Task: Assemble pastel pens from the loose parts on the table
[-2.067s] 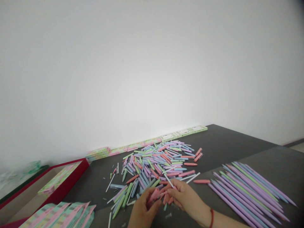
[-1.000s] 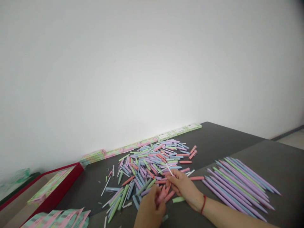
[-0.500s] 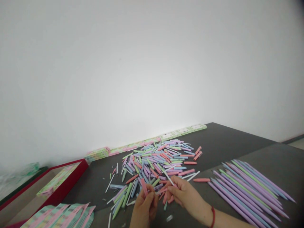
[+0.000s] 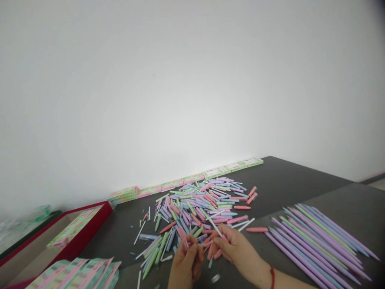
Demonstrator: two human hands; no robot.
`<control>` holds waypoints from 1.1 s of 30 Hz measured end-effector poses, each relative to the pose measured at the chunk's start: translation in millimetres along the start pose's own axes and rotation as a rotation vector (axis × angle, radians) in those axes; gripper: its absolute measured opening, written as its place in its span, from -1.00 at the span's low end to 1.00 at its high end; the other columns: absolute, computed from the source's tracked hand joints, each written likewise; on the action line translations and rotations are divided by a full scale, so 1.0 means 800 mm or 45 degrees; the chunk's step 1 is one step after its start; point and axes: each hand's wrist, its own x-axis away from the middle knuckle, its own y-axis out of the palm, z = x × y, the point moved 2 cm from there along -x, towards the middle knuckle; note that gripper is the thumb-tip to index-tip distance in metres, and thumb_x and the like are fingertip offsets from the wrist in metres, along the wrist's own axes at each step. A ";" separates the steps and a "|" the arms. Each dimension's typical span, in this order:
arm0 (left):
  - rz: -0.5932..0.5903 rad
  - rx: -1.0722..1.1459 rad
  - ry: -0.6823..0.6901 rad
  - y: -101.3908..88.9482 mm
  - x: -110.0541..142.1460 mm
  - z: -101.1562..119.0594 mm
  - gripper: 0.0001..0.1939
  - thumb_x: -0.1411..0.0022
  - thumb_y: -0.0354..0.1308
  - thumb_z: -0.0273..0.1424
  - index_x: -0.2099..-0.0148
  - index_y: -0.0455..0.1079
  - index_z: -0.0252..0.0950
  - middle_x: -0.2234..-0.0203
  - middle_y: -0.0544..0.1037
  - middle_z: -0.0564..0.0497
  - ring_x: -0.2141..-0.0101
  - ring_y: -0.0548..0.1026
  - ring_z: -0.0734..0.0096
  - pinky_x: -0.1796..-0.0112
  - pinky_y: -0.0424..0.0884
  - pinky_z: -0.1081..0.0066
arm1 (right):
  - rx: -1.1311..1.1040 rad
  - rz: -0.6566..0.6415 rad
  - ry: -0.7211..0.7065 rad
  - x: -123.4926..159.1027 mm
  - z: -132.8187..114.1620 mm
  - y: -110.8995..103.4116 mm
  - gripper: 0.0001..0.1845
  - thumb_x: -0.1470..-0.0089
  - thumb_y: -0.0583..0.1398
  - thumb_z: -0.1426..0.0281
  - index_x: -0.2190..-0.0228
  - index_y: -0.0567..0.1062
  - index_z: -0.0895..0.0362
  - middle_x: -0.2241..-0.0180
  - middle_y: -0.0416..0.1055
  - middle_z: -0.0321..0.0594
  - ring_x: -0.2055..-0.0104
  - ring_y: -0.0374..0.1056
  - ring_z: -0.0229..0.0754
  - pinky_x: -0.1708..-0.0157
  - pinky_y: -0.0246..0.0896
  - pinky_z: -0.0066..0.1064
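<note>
Low in the view, my left hand point(image 4: 187, 263) is closed around a pink pen part point(image 4: 183, 236), a short tube that sticks up past the fingers. Opposite it, my right hand point(image 4: 240, 249) pinches a thin white stick point(image 4: 214, 225) that slants up to the left. The fingertips of both hands nearly meet, and small pieces between them are too small to make out. Behind the hands spreads a heap of pastel pen parts point(image 4: 192, 208) in pink, green, blue and purple, mixed with white sticks. A small clear piece point(image 4: 215, 278) lies below the hands.
Long pastel pens point(image 4: 319, 245) lie in rows at the right. A red-rimmed box point(image 4: 90, 228) holding a printed carton stands at the left, with several printed packets point(image 4: 81, 273) before it. Flat printed cartons point(image 4: 180, 181) line the wall along the dark table point(image 4: 288, 172).
The camera view has shifted slightly. Both hands stay close together, still holding the pink pen part and the white stick; the right fingers have turned a little.
</note>
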 end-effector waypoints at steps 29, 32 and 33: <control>-0.123 0.023 0.017 0.009 0.004 -0.008 -0.57 -0.01 0.29 -0.06 0.40 0.16 -0.23 0.73 0.34 0.24 0.78 -0.02 0.75 0.73 -0.18 0.65 | 0.355 0.027 -0.179 0.010 -0.013 -0.002 -0.86 -0.14 0.09 0.35 0.43 0.39 0.09 0.50 0.43 -0.28 0.42 0.38 -0.18 0.39 0.24 -0.42; -0.082 -0.115 0.068 0.008 0.007 -0.006 -0.58 -0.05 0.25 -0.04 0.38 0.18 -0.24 0.71 0.34 0.23 0.76 0.00 0.74 0.70 -0.18 0.64 | 0.213 -0.020 -0.105 0.008 -0.007 -0.001 -0.87 -0.11 0.10 0.34 0.41 0.41 0.10 0.54 0.40 -0.32 0.55 0.27 -0.27 0.57 0.11 -0.49; -0.082 -0.137 0.072 0.008 0.007 -0.005 -0.58 -0.05 0.24 -0.03 0.37 0.19 -0.23 0.72 0.32 0.25 0.76 -0.01 0.74 0.70 -0.18 0.64 | 0.156 -0.034 -0.072 0.006 -0.005 0.000 -0.86 -0.10 0.10 0.32 0.42 0.41 0.11 0.56 0.38 -0.33 0.61 0.18 -0.31 0.64 0.01 -0.52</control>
